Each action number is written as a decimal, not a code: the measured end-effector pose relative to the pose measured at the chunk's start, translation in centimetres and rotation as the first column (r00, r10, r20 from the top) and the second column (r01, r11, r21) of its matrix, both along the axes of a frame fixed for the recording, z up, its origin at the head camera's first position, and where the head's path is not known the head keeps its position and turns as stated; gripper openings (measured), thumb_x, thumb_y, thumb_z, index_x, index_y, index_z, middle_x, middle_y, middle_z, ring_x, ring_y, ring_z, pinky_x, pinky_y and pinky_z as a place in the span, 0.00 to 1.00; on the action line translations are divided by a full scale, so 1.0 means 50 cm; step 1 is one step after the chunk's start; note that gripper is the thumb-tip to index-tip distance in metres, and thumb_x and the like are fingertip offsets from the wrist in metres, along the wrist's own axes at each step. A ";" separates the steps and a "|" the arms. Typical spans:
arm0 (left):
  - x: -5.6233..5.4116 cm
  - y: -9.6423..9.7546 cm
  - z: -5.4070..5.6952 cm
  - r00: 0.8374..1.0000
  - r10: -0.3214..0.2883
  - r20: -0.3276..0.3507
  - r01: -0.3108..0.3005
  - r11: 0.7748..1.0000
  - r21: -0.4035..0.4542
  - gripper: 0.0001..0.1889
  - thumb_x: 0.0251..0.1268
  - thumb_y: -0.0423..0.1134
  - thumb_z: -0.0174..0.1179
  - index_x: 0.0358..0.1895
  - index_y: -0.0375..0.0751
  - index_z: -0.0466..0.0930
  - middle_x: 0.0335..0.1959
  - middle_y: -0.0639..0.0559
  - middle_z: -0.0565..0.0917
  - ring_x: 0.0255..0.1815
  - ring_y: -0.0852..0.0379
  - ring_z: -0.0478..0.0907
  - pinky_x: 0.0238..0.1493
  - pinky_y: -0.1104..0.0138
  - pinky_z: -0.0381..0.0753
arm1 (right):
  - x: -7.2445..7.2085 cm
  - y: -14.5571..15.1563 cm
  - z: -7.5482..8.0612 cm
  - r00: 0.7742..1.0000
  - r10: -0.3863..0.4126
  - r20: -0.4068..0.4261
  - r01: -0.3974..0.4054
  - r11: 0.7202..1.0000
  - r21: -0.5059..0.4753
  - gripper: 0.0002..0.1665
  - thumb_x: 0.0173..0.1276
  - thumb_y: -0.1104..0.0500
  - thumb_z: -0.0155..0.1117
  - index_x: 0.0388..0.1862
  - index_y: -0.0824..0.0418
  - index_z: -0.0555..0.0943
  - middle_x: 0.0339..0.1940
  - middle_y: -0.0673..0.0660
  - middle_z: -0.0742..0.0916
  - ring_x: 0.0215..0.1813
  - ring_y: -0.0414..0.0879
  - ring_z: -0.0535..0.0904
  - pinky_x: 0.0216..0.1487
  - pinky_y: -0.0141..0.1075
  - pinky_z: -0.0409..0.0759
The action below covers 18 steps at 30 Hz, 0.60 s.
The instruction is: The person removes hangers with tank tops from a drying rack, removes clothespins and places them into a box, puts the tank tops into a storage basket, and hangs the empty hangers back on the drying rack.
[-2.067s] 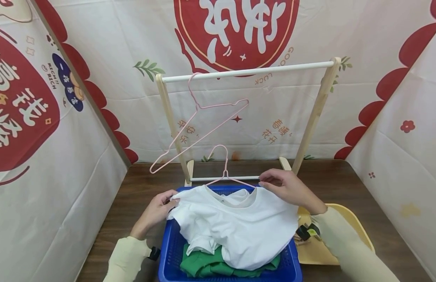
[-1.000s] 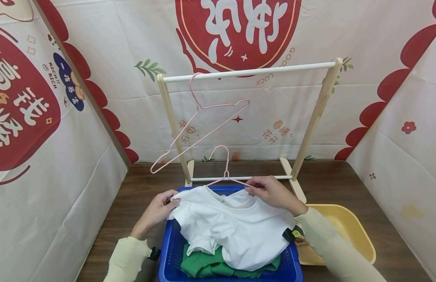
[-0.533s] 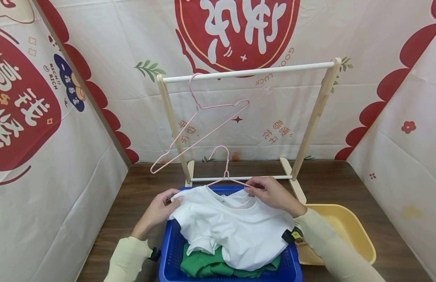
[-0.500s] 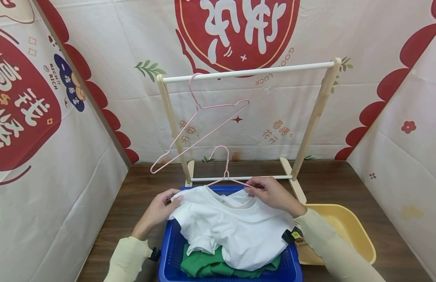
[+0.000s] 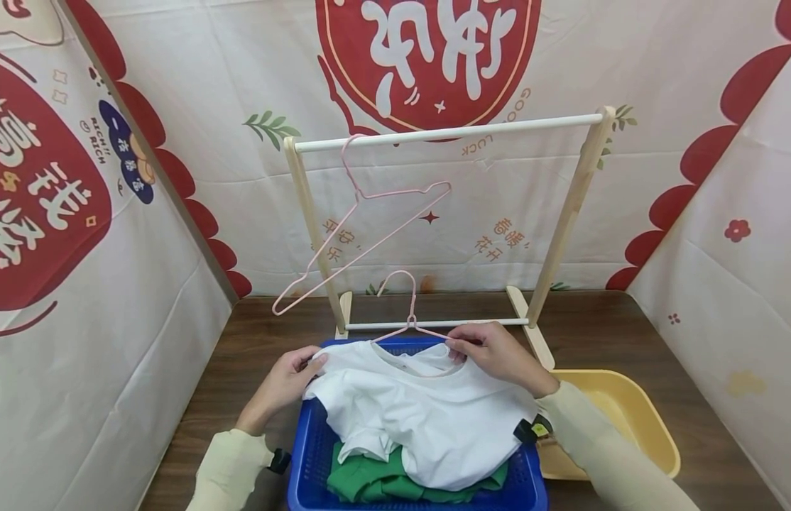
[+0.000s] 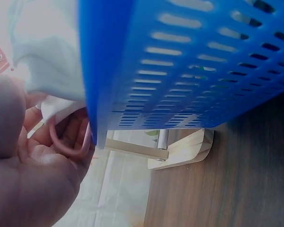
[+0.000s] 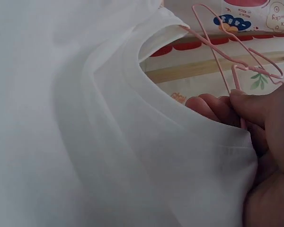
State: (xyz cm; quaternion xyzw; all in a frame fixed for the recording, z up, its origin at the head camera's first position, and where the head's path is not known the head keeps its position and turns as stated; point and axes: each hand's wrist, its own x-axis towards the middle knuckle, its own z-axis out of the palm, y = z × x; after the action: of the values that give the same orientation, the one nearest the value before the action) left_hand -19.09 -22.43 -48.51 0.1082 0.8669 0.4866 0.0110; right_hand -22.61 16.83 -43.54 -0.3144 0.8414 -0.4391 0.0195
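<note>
A white T-shirt [image 5: 427, 411] lies over a blue basket [image 5: 297, 461], its neckline toward the rack. Inside it is a pink clothes hanger [image 5: 412, 301], whose hook and upper arms stick out of the neck. My left hand [image 5: 283, 383] grips the shirt's left shoulder. In the left wrist view, the hanger's rounded end [image 6: 68, 149] shows within that hand's curled fingers. At the right side of the neckline, my right hand [image 5: 498, 355] pinches the hanger arm; the right wrist view shows thumb and fingers around the pink wire [image 7: 243, 124] beside the collar.
Behind the basket stands a rack with wooden posts [image 5: 571, 206] and a white rail [image 5: 446, 133]. Another pink hanger [image 5: 360, 195] hangs on that rail. Green cloth [image 5: 395, 479] lies in the basket. A yellow tray [image 5: 638, 419] sits to the right, partly under my right forearm.
My right hand has moved left from the shirt's right shoulder to the hanger arm at the neckline. The hanger hook has dipped slightly. My left hand has stayed at the left shoulder.
</note>
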 end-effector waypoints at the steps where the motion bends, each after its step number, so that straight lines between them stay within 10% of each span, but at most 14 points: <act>1: 0.000 -0.002 -0.001 1.000 -0.004 0.001 0.004 1.000 0.003 0.11 0.74 0.47 0.56 0.46 0.48 0.85 0.37 0.53 0.85 0.37 0.55 0.78 0.40 0.67 0.78 | 0.002 0.002 0.002 1.000 0.002 0.000 -0.002 1.000 -0.007 0.07 0.73 0.61 0.61 0.38 0.59 0.86 0.27 0.49 0.87 0.31 0.41 0.83 0.36 0.33 0.82; 18: 0.005 -0.013 0.000 1.000 -0.020 -0.023 0.021 0.999 0.029 0.12 0.76 0.47 0.54 0.47 0.48 0.84 0.37 0.53 0.85 0.37 0.55 0.79 0.41 0.66 0.79 | 0.036 0.049 0.028 0.995 -0.018 -0.103 0.019 1.000 0.009 0.09 0.73 0.64 0.61 0.45 0.61 0.87 0.32 0.48 0.90 0.36 0.37 0.86 0.43 0.31 0.83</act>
State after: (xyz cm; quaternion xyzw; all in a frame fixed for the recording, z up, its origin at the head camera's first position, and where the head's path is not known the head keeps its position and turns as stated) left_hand -18.85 -23.08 -48.52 0.1229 0.8584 0.4980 0.0046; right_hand -20.81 19.28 -42.14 -0.3288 0.8462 -0.4185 -0.0263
